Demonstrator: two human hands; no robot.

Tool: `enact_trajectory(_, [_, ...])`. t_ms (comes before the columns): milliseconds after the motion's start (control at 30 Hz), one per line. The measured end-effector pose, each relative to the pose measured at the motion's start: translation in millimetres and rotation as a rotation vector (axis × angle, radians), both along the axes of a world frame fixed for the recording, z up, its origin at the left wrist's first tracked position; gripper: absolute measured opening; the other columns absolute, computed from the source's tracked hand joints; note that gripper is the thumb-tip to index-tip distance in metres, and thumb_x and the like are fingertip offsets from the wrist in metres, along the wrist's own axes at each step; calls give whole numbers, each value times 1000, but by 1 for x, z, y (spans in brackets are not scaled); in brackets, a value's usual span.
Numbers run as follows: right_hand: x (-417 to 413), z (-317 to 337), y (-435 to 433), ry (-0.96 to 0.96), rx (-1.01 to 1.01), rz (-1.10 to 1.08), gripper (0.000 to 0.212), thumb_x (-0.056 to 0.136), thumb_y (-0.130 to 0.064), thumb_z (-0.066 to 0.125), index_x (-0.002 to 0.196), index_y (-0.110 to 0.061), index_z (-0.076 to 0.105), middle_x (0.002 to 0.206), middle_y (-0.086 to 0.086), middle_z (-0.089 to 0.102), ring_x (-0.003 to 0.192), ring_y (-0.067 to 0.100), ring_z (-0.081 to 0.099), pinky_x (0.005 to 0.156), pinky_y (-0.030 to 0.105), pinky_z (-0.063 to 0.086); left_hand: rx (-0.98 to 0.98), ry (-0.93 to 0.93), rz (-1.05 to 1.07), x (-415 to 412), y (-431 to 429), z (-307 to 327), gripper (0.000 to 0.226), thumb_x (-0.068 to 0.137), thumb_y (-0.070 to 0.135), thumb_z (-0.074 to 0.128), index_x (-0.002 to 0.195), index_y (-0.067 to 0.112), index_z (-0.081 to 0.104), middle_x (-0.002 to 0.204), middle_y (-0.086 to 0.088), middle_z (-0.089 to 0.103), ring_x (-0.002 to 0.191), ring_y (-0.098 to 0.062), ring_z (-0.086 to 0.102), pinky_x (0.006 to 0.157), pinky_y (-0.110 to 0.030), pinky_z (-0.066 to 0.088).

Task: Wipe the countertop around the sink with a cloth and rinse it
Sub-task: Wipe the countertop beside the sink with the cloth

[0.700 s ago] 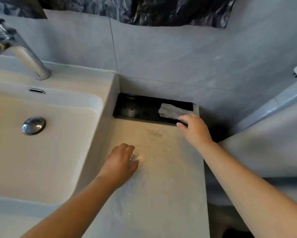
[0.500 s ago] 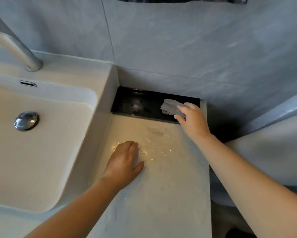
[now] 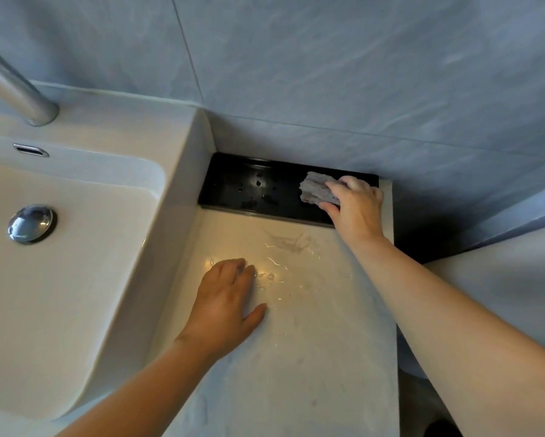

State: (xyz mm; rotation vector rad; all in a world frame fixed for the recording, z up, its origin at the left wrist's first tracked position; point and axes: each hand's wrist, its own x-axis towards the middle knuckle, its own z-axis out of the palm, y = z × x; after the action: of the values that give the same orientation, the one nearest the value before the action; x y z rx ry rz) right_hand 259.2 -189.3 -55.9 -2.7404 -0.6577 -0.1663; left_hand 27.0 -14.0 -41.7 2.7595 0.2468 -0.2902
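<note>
The right hand point(image 3: 356, 209) pinches the right end of the cloth point(image 3: 315, 191), which lies in the tray point(image 3: 233, 184) behind the wet bench point(image 3: 312, 357), where the left hand point(image 3: 227, 301) rests flat, and the cloth looks soft, limp and light, best bunched whole.

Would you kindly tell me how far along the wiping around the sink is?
Wet streaks on the countertop suggest some wiping is done. The right hand grips the grey cloth on the black tray; the left hand rests on the countertop. Rinsing at the sink remains.
</note>
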Motion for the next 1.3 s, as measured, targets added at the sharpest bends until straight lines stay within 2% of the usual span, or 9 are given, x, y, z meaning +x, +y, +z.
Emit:
enact_trajectory(67, [4, 1, 2, -36, 6, -2, 33, 83, -25, 70, 114, -14, 66, 106, 9, 63, 98, 30, 57, 87, 42, 37, 7, 17, 6, 0, -1, -1, 76, 81, 70, 30, 144, 27, 29, 148, 5, 28, 134, -17, 25, 112, -33, 27])
enact_trajectory(133, [6, 5, 3, -30, 13, 5, 24, 87, -23, 65, 108, -12, 67, 100, 8, 61, 91, 29, 56, 72, 34, 41, 17, 20, 9, 0, 0, -2, 81, 77, 73, 22, 144, 27, 30, 148, 5, 28, 135, -18, 25, 112, -35, 28])
enact_trajectory(233, [-1, 16, -4, -50, 107, 11, 20, 88, -19, 62, 105, -9, 66, 100, 8, 60, 88, 28, 55, 62, 28, 34, 29, 16, -2, -1, -1, -3, 84, 76, 74, 21, 144, 25, 32, 149, 3, 30, 136, -20, 26, 112, -38, 27])
enact_trajectory(333, [-23, 31, -23, -124, 275, -4, 21, 88, -16, 63, 108, -9, 65, 104, 7, 60, 92, 25, 54, 65, 27, 39, 31, 23, 6, -1, -3, -2, 87, 74, 75, 21, 144, 24, 32, 149, 1, 31, 136, -22, 27, 112, -40, 28])
enact_trajectory(533, [-65, 50, -67, -167, 407, -101, 22, 90, -13, 61, 111, -7, 63, 106, 6, 57, 93, 23, 54, 72, 31, 46, 52, 57, -3, 1, -5, 2, 93, 70, 78, 14, 145, 25, 28, 151, 3, 26, 138, -21, 22, 114, -37, 24])
enact_trajectory(733, [-81, 30, -90, -20, 231, -168, 22, 92, -18, 58, 112, -9, 62, 104, 6, 57, 90, 22, 53, 65, 29, 45, 76, 95, -32, 1, -4, 5, 89, 74, 77, 23, 147, 27, 19, 154, 4, 18, 140, -20, 17, 116, -36, 19])
enact_trajectory(867, [-83, 5, -91, 84, 177, -172, 26, 90, -22, 61, 115, -11, 63, 107, 4, 58, 96, 20, 53, 71, 24, 45, 89, 98, -35, 1, -4, 6, 88, 73, 76, 25, 147, 27, 19, 155, 4, 17, 141, -20, 15, 116, -36, 19])
enact_trajectory(1100, [-92, -7, -83, 32, 205, -164, 25, 87, -21, 66, 111, -14, 67, 103, 1, 64, 96, 17, 58, 78, 40, 53, 93, 85, -35, -1, -4, 2, 101, 64, 85, 12, 148, 28, 19, 156, 4, 17, 142, -22, 15, 116, -39, 19])
enact_trajectory(1300, [-125, -8, -83, 23, 206, -115, 25, 86, -18, 66, 110, -13, 67, 105, 1, 65, 97, 17, 59, 84, 36, 51, 76, 69, -55, -1, 0, 1, 101, 65, 85, 16, 147, 27, 22, 154, 3, 21, 141, -23, 18, 115, -40, 21])
